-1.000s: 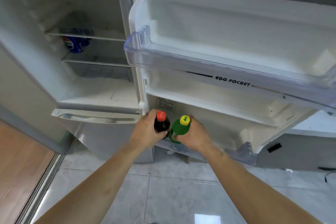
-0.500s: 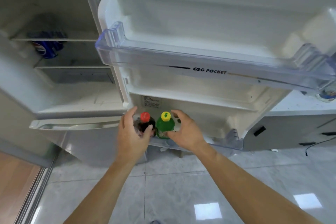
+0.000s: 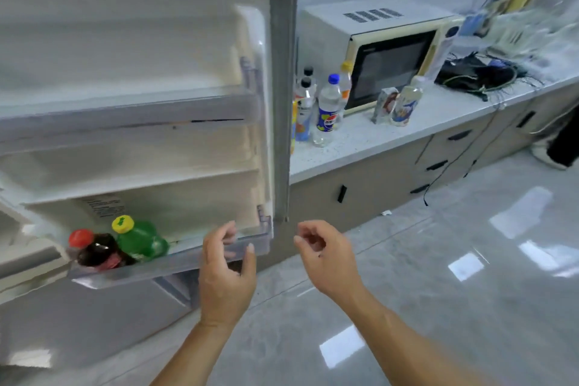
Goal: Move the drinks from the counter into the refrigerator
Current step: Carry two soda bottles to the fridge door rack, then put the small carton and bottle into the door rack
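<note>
Both hands have let go of the two bottles since half a second ago and pulled back from the door shelf, and my view has swung right, bringing the counter into sight.

Largest in front of me is the open refrigerator door, its inner side facing me, with an upper clear shelf and a bottom door bin. Two drinks now stand in the left end of that bin, side by side and touching: a dark cola bottle with a red cap and a green soda bottle with a yellow cap. I judge they were tucked to the hinge end to leave the rest of the bin free for more.

Right of the door runs the white counter, with a microwave on it. Near the counter's fridge end stands a cluster of drinks yet to be moved: a clear bottle with a blue cap and blue label, two black-capped bottles behind it, and an orange-capped bottle beside the microwave. Further along sit two small cartons or pouches; blur keeps me from naming them.

My left hand hovers just in front of the bin's right end, fingers loosely curled, holding nothing. My right hand hangs past the door's edge, likewise relaxed and empty, already on the counter side, which suits reaching for the next bottles.
</note>
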The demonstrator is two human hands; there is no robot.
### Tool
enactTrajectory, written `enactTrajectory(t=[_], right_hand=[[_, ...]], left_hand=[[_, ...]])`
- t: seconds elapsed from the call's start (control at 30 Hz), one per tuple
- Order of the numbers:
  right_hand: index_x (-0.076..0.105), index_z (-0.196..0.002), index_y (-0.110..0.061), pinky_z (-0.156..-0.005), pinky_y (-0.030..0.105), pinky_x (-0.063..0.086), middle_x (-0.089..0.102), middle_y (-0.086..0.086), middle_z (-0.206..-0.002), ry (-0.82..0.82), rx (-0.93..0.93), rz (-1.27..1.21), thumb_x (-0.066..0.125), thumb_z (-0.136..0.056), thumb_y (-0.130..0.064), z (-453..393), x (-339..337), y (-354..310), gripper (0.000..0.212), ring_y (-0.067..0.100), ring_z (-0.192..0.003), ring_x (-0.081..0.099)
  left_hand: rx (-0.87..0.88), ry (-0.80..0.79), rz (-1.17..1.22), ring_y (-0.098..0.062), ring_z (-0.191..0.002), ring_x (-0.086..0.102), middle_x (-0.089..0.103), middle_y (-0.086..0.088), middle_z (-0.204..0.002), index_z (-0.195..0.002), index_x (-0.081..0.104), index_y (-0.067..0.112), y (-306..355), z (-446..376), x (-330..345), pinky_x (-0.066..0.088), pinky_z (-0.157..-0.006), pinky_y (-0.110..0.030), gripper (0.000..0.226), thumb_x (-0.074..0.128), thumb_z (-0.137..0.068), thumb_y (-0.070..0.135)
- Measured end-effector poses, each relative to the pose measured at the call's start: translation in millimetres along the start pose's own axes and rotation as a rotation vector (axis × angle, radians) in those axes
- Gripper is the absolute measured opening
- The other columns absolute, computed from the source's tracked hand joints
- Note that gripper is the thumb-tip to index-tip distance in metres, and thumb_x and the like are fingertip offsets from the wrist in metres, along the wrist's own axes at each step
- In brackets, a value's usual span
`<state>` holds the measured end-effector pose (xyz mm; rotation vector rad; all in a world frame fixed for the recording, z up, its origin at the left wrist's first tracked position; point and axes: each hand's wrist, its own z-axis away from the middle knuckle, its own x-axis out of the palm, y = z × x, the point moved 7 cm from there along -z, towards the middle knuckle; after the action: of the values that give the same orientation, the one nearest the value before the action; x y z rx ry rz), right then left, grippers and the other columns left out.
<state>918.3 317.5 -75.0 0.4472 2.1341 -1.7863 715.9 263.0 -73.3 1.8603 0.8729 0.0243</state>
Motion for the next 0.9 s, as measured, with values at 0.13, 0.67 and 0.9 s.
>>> enactTrajectory(t=[0.13,0.67,0.9], right_hand=[[0.072,-0.098,-0.019,-0.069,0.012,0.049,0.070,-0.009,-0.087,0.154,0.211,-0.051,0.070,-0.089,-0.010,28.6,-96.0,74.4,0.013,0.003,-0.079,0.064],[0.071,-0.100,-0.026,-0.070,0.014,0.048,0.072,-0.005,-0.087,0.451,0.695,-0.264,0.069,-0.089,-0.015,91.1,-241.8,250.2,0.015,0.004,-0.080,0.067],[0.070,-0.100,-0.026,-0.070,0.019,0.048,0.068,-0.005,-0.082,0.425,0.661,-0.253,0.068,-0.090,-0.016,-7.7,-250.5,272.1,0.014,0.006,-0.073,0.062]], left_hand=[[-0.265,-0.262,0.094,-0.011,-0.097,0.061,0.057,0.014,-0.110,-0.120,0.046,0.044,12.5,40.0,85.9,0.052,-0.073,-0.024,0.045,0.068,-0.089,0.020],[-0.755,-0.506,0.117,-0.017,-0.080,0.065,0.069,-0.001,-0.097,-0.104,0.059,0.030,12.3,121.2,250.9,0.055,-0.079,-0.039,0.017,0.063,-0.092,0.017],[-0.707,-0.516,0.163,-0.015,-0.082,0.063,0.067,-0.002,-0.097,-0.106,0.059,0.031,8.7,43.4,325.0,0.055,-0.077,-0.035,0.017,0.062,-0.093,0.020]])
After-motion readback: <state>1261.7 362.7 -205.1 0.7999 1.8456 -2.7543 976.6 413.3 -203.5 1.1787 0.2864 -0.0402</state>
